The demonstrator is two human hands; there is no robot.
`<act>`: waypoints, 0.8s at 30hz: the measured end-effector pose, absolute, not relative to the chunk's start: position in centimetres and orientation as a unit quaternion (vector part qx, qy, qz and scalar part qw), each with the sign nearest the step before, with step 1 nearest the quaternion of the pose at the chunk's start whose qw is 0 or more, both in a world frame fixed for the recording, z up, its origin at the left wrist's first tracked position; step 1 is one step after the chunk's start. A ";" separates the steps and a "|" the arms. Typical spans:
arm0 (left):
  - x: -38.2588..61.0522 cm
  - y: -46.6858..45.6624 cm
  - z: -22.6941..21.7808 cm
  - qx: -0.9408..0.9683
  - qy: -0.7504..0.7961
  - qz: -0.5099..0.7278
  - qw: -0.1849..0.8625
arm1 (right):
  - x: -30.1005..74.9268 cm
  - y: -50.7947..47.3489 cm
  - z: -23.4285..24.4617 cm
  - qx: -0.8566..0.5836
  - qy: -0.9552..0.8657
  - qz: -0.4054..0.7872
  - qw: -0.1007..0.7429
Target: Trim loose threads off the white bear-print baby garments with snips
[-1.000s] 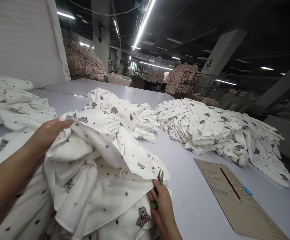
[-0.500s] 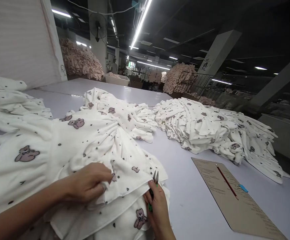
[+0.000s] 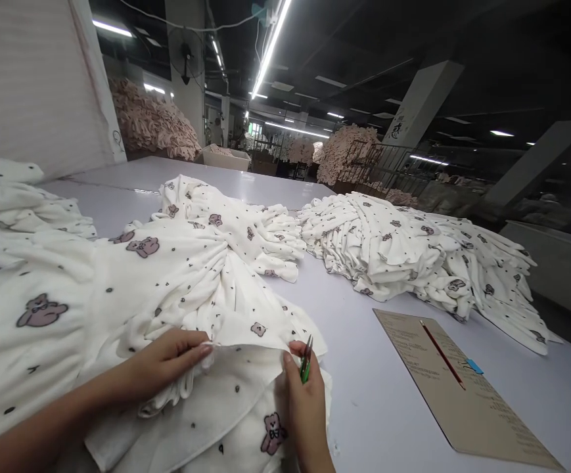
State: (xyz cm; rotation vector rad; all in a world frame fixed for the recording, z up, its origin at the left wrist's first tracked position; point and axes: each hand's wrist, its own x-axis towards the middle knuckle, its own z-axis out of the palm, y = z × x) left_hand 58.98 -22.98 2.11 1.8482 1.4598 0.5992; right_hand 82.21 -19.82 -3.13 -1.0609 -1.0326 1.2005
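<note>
A white garment (image 3: pixel 132 282) printed with brown bears and small dark marks lies spread in front of me. My left hand (image 3: pixel 174 360) pinches its hem between thumb and fingers, with gathered folds bunched below. The edge runs taut across to my right hand (image 3: pixel 305 387), whose thumb and fingers hold the other end. Tucked in that same hand are small thread snips (image 3: pixel 305 364) with green handles, blades pointing up. The palm side of my right hand is partly hidden.
On the right lies a brown board (image 3: pixel 443 387) with handwriting, a dark red pencil (image 3: pixel 441 355) and a blue clip (image 3: pixel 474 366). Behind it sits a pile of matching white garments (image 3: pixel 403 243). Another white stack (image 3: pixel 29 203) is at the left.
My left hand has turned and now pinches the hem at its fingertips. The edge between my hands is lifted and stretched straighter. My right hand has rotated with the snips.
</note>
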 end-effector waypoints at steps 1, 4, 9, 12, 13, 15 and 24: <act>58.9 -22.9 2.2 0.699 0.559 0.249 0.369 | 82.0 -20.4 -2.6 -0.463 -0.461 0.492 0.575; 59.3 -22.6 2.4 0.669 0.545 0.290 0.414 | 80.9 -21.9 -1.4 -0.417 -0.591 0.417 0.551; 60.2 -22.3 2.1 0.654 0.515 0.318 0.453 | 78.3 -21.9 -1.2 -0.292 -0.798 0.287 0.443; 60.1 -22.3 1.9 0.656 0.501 0.319 0.466 | 77.4 -20.9 -1.5 -0.302 -0.800 0.276 0.440; 60.1 -22.4 1.8 0.658 0.498 0.317 0.468 | 77.3 -20.6 -1.5 -0.309 -0.791 0.285 0.446; 60.0 -22.5 1.7 0.659 0.497 0.313 0.469 | 77.1 -20.3 -1.2 -0.331 -0.766 0.314 0.454; 60.8 -22.6 0.9 0.595 0.525 0.370 0.483 | 78.4 -21.3 -1.0 -0.393 -0.665 0.452 0.446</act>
